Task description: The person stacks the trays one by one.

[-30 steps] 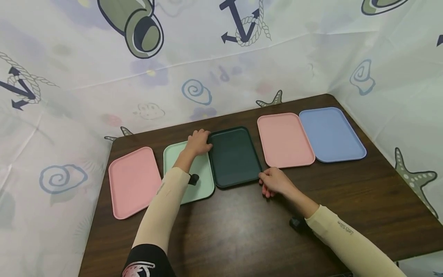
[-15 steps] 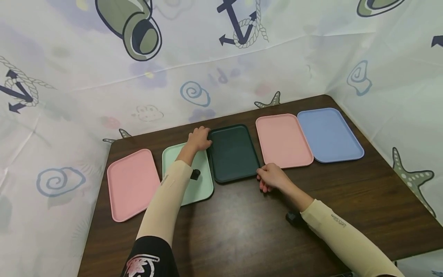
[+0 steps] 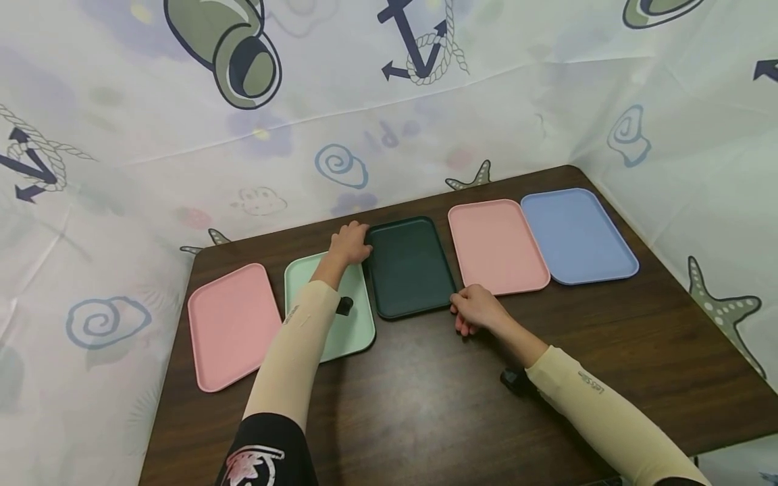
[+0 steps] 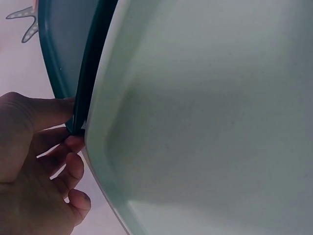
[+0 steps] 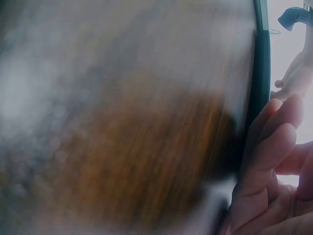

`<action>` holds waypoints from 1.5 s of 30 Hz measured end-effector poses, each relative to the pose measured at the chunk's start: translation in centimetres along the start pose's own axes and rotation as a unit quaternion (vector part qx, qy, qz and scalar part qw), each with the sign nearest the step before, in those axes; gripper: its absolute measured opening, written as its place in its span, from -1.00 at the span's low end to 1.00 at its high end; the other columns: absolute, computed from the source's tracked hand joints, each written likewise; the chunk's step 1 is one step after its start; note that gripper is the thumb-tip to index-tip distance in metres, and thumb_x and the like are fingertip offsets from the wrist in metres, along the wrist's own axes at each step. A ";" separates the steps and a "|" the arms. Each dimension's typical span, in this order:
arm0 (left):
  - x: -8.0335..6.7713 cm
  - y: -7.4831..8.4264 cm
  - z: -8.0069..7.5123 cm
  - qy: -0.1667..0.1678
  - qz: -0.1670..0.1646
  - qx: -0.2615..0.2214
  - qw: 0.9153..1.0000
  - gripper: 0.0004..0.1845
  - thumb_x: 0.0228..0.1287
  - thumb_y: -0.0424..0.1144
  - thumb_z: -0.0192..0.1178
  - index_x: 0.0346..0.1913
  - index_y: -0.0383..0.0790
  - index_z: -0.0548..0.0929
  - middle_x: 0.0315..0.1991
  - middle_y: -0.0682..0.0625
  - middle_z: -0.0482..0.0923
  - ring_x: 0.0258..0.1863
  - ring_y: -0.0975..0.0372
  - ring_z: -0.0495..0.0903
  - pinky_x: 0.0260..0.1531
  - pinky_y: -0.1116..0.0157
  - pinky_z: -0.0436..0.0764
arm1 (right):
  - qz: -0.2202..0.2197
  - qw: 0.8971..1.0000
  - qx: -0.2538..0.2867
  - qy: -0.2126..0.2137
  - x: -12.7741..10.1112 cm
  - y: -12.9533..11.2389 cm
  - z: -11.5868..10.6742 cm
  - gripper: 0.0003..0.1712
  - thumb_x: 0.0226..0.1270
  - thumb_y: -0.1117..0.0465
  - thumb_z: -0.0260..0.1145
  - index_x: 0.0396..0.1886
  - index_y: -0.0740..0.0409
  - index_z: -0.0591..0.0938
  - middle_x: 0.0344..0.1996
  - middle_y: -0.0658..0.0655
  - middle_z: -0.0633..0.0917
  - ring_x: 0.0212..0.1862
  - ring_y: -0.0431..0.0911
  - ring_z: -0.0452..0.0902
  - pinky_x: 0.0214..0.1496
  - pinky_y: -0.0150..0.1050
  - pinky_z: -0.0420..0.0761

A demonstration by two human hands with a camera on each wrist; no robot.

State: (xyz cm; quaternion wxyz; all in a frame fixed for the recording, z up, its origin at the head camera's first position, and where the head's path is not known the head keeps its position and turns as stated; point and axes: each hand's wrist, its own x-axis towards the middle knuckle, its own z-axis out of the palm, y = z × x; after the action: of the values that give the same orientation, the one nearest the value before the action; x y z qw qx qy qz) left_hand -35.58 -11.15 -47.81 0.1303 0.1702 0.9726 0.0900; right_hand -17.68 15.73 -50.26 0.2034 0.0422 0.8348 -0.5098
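Toward the back edge of the worktop (image 3: 401,398): the dark green tray (image 3: 410,266) was held between the mint tray (image 3: 354,331) and the pink tray (image 3: 498,246).
Left grip (image 3: 350,243): closed on the dark tray's back left corner.
Right grip (image 3: 479,307): front right corner pinched.
Mint side: set just beside the dark rim; contact could not be told.
Handling: judged best done with both corners moved evenly together, the tray kept level and neighbouring rims left unscraped.
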 end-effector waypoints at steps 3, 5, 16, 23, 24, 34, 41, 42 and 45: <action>-0.1 -0.1 -0.1 -0.001 -0.002 0.001 1.000 -0.39 0.48 -0.16 0.04 0.49 -0.27 0.20 0.39 -0.27 0.17 0.32 -0.16 0.22 0.18 -0.17 0.26 | -0.001 1.000 0.001 -0.003 0.1 0.0 0.0 -0.64 0.51 0.22 -0.01 -0.40 0.35 0.57 -0.76 0.11 0.62 -0.75 -0.15 0.53 -0.67 -0.32 0.53; -0.3 0.0 -0.2 0.001 -0.001 0.000 1.000 -0.39 0.49 -0.17 0.04 0.49 -0.28 0.19 0.39 -0.28 0.17 0.31 -0.16 0.23 0.17 -0.17 0.26 | -0.001 1.000 0.001 -0.005 0.0 -0.1 0.0 -0.64 0.52 0.21 -0.01 -0.38 0.35 0.57 -0.76 0.11 0.61 -0.75 -0.16 0.52 -0.67 -0.32 0.53; -0.9 -0.2 0.0 -0.003 0.005 -0.011 1.000 -0.31 0.48 -0.10 0.07 0.52 -0.30 0.11 0.42 -0.30 0.15 0.36 -0.16 0.19 0.20 -0.16 0.26 | 0.002 1.000 0.013 -0.020 -0.3 -0.2 -0.2 -0.59 0.56 0.11 0.01 -0.29 0.38 0.60 -0.75 0.12 0.61 -0.74 -0.15 0.52 -0.66 -0.31 0.53; -1.7 -0.6 0.2 0.011 0.022 -0.037 0.999 -0.28 0.48 -0.05 0.07 0.52 -0.32 0.10 0.42 -0.31 0.18 0.37 -0.19 0.18 0.20 -0.20 0.24 | 0.001 0.999 0.020 -0.029 -1.0 0.0 -0.4 -0.56 0.56 0.05 0.05 -0.20 0.38 0.60 -0.72 0.14 0.62 -0.74 -0.13 0.53 -0.66 -0.31 0.53; -2.0 -0.7 0.3 0.017 0.026 -0.041 0.999 -0.28 0.48 -0.06 0.07 0.52 -0.33 0.10 0.41 -0.32 0.19 0.36 -0.20 0.19 0.19 -0.20 0.25 | 0.001 0.999 0.020 -0.031 -1.2 0.2 -0.5 -0.56 0.56 0.04 0.05 -0.19 0.38 0.59 -0.71 0.15 0.62 -0.74 -0.13 0.53 -0.66 -0.31 0.52; -5.6 0.6 0.9 0.095 0.081 -0.055 0.991 -0.27 0.45 -0.05 0.12 0.51 -0.32 0.14 0.34 -0.30 0.28 0.21 -0.16 0.32 0.04 -0.19 0.36 | -0.007 0.999 0.006 -0.041 -3.5 1.3 -2.6 -0.54 0.56 0.01 0.06 -0.10 0.38 0.59 -0.68 0.15 0.63 -0.71 -0.11 0.55 -0.64 -0.27 0.54; -8.2 5.3 1.8 0.167 0.144 -0.011 0.975 -0.35 0.41 -0.04 0.17 0.46 -0.20 0.31 0.22 -0.16 0.45 -0.03 -0.03 0.43 -0.19 -0.02 0.44 | -0.003 1.000 0.019 -0.020 -5.4 2.8 -5.5 -0.47 0.55 -0.05 0.07 -0.03 0.41 0.57 -0.63 0.16 0.64 -0.65 -0.07 0.59 -0.58 -0.23 0.59; -8.6 6.1 2.0 0.175 0.149 -0.004 0.973 -0.37 0.41 -0.04 0.17 0.45 -0.18 0.34 0.19 -0.13 0.48 -0.05 -0.01 0.44 -0.22 0.00 0.44 | -0.001 1.000 0.022 -0.016 -5.7 3.1 -6.0 -0.45 0.55 -0.06 0.07 -0.02 0.42 0.56 -0.62 0.16 0.65 -0.64 -0.07 0.59 -0.57 -0.22 0.60; -9.5 8.8 3.0 0.197 0.165 -0.005 0.966 -0.46 0.39 -0.08 0.21 0.36 -0.16 0.47 0.04 -0.07 0.58 -0.15 0.07 0.51 -0.33 0.11 0.45 | 0.007 0.999 0.039 -0.001 -6.6 4.3 -7.7 -0.39 0.54 -0.09 0.07 0.03 0.46 0.53 -0.59 0.16 0.66 -0.61 -0.07 0.59 -0.55 -0.21 0.60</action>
State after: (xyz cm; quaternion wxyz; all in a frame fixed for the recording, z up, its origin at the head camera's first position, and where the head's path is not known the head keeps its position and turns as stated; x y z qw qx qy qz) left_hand -23.38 -6.03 -46.60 -0.0799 0.3070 0.9369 0.1468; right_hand -12.74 25.37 -48.22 0.2055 0.0554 0.8138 -0.5407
